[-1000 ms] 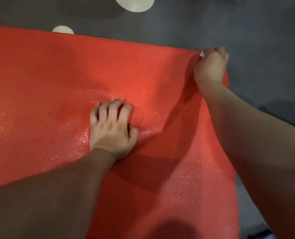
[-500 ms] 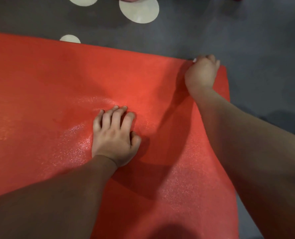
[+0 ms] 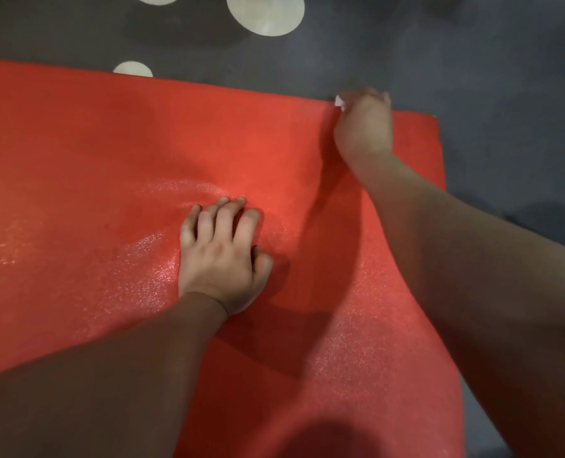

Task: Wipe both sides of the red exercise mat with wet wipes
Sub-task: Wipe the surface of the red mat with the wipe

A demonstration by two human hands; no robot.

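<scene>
The red exercise mat lies flat on the floor and fills most of the view; its surface glistens around the middle. My left hand rests palm down on the mat near its centre, fingers bent a little. My right hand is at the mat's far edge, close to the right corner, fingers curled round a white wet wipe. Only a small corner of the wipe shows past my fingers.
Dark grey carpet with pale round spots surrounds the mat at the far side and the right. The mat's right edge runs down toward me.
My right hand has slid left along the mat's far edge with the wipe, away from the right corner. My left hand has stayed pressed on the same spot.
</scene>
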